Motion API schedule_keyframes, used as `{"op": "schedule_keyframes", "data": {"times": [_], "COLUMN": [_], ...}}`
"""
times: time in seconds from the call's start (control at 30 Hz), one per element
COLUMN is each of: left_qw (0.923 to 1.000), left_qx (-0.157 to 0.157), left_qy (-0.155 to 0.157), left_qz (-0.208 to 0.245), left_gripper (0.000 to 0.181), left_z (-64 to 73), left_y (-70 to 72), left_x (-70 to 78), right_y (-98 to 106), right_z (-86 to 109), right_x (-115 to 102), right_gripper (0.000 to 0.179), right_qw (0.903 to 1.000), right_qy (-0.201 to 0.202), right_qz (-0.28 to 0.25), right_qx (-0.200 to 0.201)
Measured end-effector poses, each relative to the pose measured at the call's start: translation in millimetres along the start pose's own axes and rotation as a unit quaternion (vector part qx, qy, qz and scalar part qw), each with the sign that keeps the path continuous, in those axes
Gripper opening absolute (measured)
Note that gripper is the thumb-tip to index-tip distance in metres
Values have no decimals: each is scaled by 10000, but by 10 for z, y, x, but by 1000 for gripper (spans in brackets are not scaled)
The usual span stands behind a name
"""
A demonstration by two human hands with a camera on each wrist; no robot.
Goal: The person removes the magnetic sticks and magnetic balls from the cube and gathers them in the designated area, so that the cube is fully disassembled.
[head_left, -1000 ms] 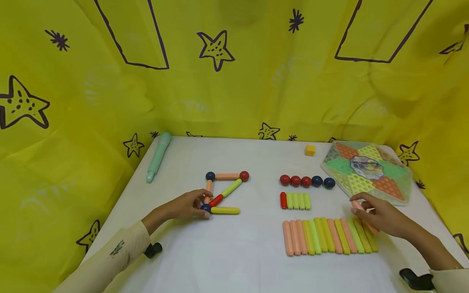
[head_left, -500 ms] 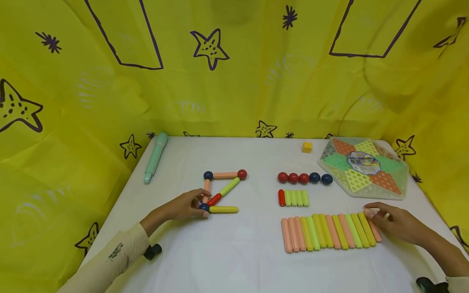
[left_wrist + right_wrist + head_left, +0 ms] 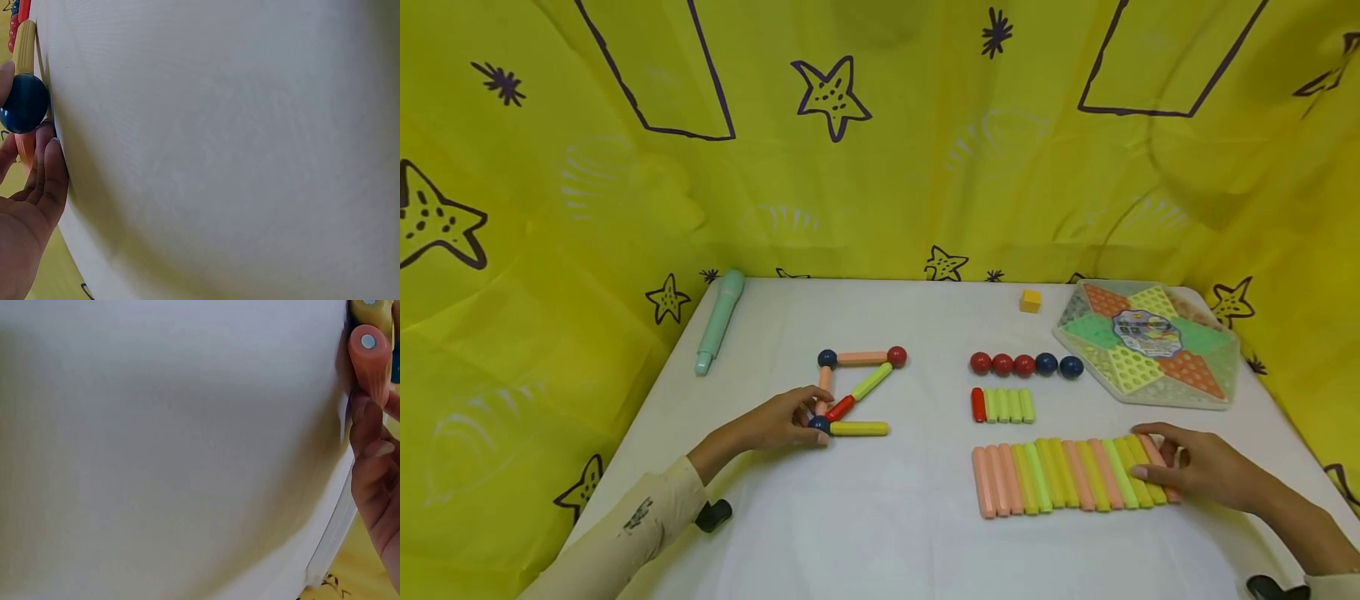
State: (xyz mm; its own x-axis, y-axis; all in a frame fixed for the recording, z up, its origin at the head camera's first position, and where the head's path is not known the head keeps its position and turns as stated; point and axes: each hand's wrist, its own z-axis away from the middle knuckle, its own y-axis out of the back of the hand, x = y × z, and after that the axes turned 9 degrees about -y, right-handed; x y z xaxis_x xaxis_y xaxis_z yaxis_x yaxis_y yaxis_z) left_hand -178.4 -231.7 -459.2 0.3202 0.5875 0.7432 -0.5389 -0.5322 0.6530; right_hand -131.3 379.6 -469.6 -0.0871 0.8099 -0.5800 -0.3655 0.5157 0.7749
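In the head view my left hand point(image 3: 781, 419) pinches the dark blue ball point(image 3: 820, 426) at the lower left corner of a flat figure of sticks and balls. A pink stick point(image 3: 826, 379), a red stick point(image 3: 841, 408) and a yellow stick point(image 3: 861, 429) meet at that ball. My right hand point(image 3: 1202, 467) presses against the right end of a long row of sticks point(image 3: 1060, 475). Its fingers lie along the outermost pink stick point(image 3: 370, 362), whose end faces the right wrist view. The right thumb reaches over the neighbouring yellow sticks.
Behind the row lie short green sticks point(image 3: 1009, 406) with one red stick point(image 3: 978, 405), and a line of red and blue balls point(image 3: 1024, 366). A plastic game box point(image 3: 1146, 342), a small yellow cube point(image 3: 1030, 301) and a green tube point(image 3: 720, 322) stand farther back.
My right hand brought a pink stick down to the right end of the row and laid it there. Since then the row has shifted slightly left. My left hand stays in place.
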Motion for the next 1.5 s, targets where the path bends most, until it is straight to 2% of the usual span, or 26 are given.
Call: {"op": "schedule_keyframes", "data": {"times": [0.17, 0.33, 0.57, 0.67, 0.87, 1.0, 1.27, 1.5], "left_qw": [10000, 10000, 9999, 9999, 10000, 10000, 9998, 9998], "left_qx": [-5, 4, 26, 23, -2, 1, -14, -15], "left_qy": [-5, -73, -135, -130, -50, -1, -163, -140], "left_qz": [-29, -14, -18, -25, -31, -20, -118, -111], "left_gripper": [64, 62, 62, 63, 64, 63, 62, 63], "left_z": [8, 10, 6, 10, 4, -3, -9, -14], "left_y": [8, 5, -4, -3, -5, -11, -7, -3], "left_x": [12, 4, -8, -6, -11, -13, -19, -6], "right_y": [-49, -42, 26, 31, -12, -16, -54, -73], "right_z": [-5, 19, 37, 43, 19, -4, -10, -18], "right_x": [-141, -289, -267, -187, -36, -5, -78, -122], "right_gripper": [60, 65, 68, 66, 61, 57, 55, 50], "right_qw": [9996, 9982, 9967, 9974, 9970, 9937, 9905, 9925], "right_qy": [-98, -316, -440, -232, 534, 735, 731, 733], "right_qz": [250, 454, 338, 215, -172, -472, -588, -464], "right_qx": [-36, -249, -597, -649, -532, -701, -1001, -861]}}
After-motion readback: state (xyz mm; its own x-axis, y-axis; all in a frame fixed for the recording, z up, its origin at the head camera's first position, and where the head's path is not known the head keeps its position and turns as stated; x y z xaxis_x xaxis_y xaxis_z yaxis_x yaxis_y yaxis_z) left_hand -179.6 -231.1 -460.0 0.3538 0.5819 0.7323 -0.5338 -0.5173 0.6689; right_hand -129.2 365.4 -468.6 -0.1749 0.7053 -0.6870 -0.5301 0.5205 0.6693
